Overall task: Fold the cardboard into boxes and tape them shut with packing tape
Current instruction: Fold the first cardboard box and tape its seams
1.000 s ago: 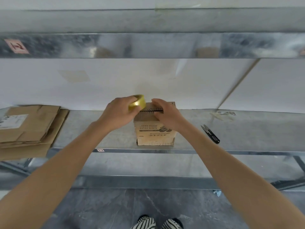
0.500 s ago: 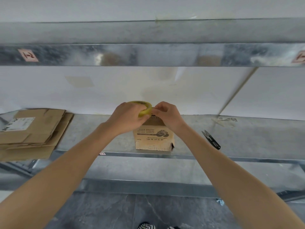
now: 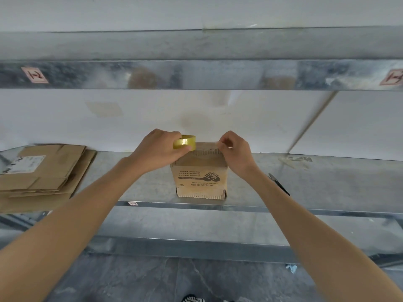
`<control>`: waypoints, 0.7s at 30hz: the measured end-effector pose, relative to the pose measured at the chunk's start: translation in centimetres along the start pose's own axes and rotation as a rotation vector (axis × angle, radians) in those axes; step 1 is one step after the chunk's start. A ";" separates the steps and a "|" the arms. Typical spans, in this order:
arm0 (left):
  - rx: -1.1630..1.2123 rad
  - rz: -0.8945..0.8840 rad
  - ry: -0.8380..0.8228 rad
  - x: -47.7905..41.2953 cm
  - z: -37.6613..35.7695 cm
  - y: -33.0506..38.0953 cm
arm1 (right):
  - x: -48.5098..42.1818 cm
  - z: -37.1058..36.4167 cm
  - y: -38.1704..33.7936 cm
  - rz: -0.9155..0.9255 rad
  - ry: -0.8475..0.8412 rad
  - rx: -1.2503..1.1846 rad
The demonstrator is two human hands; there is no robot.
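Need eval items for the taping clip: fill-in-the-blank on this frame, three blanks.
The left hand grips a tape roll coloured ____.
The right hand pinches the tape end over the box; the scissors lie on the box's ____ side.
The flattened cardboard stack lies on the box's ____ side.
Missing: yellow; right; left.

soft, even daylight, faint shadows, slightly blurry overall, wide-angle bending toward the edges.
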State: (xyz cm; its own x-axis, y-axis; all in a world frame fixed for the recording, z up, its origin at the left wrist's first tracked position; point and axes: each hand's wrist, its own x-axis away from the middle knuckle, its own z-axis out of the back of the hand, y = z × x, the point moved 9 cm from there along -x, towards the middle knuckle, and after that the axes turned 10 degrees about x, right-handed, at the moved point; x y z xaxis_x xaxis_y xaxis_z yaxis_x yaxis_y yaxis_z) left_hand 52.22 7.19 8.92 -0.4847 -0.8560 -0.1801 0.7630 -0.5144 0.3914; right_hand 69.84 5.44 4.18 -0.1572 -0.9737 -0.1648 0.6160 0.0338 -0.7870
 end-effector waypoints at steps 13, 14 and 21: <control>-0.112 0.021 -0.015 -1.7 -0.4 1.4 | 0.3 1.0 0.0 -0.044 0.040 0.119; -0.117 0.019 -0.022 -1.7 -0.5 1.4 | 0.3 0.5 0.8 -0.109 -0.004 0.013; 0.115 0.112 -0.098 -1.2 0.1 -0.7 | 0.1 0.2 2.9 -0.293 -0.062 -0.288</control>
State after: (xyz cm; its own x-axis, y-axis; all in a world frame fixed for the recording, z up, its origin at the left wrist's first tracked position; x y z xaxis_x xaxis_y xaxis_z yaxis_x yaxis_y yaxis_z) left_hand 52.26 8.57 8.94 -0.4430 -0.8955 -0.0426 0.7636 -0.4018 0.5055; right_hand 71.75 5.41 1.97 -0.2420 -0.9628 0.1201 0.3092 -0.1939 -0.9310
